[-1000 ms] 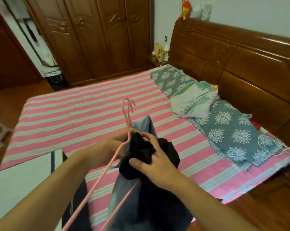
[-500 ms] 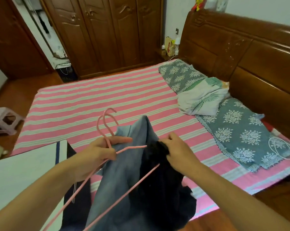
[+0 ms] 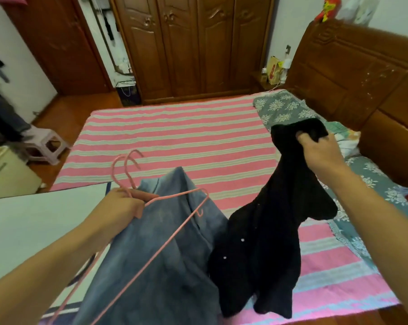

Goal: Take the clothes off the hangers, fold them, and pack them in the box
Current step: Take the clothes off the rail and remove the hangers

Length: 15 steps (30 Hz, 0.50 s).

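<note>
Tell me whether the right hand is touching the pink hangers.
Apart. The head view shows the right hand gripping only the black garment, with striped bedsheet visible between it and the pink hangers.

Bed (image 3: 175,137) carried pink-and-pale striped sheet (image 3: 186,127), spread flat over most of it. Grey-green floral cloth (image 3: 282,109) lay along headboard side, on sheet. Crumpled pale bedding (image 3: 346,141) sat on floral cloth, near headboard (image 3: 353,73). Black garment's lower end (image 3: 273,299) rested on sheet at near edge.
</note>
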{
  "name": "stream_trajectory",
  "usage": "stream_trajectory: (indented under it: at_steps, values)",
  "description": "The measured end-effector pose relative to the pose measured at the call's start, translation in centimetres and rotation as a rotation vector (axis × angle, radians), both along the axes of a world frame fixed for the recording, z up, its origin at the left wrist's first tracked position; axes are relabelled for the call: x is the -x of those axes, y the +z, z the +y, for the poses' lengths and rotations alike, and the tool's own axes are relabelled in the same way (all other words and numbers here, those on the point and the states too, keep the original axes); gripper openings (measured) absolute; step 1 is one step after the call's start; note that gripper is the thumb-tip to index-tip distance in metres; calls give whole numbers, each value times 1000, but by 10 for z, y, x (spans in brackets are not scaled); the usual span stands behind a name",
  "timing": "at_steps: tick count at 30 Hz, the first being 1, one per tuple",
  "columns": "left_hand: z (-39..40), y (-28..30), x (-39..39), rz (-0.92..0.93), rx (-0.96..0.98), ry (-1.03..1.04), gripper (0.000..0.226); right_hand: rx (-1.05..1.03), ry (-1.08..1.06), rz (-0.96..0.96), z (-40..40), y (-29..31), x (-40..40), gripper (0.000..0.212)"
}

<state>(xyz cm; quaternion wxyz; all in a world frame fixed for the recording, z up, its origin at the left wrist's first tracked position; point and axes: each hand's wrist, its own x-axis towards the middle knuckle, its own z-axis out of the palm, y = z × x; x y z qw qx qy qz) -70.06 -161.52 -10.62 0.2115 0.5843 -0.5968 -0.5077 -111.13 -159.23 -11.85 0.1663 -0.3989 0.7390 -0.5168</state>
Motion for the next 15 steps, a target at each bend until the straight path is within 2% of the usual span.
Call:
stream_trajectory:
  at_steps: [2,4,7,9,11,13,15]
  values:
    - [4,-2,3,-10,32,36,62,140,-31,-134,-11,23,-8,18]
    - [5,-1,7,-22,43,80,60,282,-7,-241,-22,42,-14,5]
    - [4,0,12,21,76,138,52,456,-27,-226,-40,56,-18,6]
    - [3,0,15,19,96,140,53,509,-107,-180,-53,49,-17,16]
    - [3,3,13,46,113,181,41,558,-196,-150,-59,40,-18,23]
    - [0,6,8,56,129,229,24,591,-219,-152,-61,41,-18,17]
    - [-6,4,0,11,152,259,19,638,-232,-162,-66,55,-17,16]
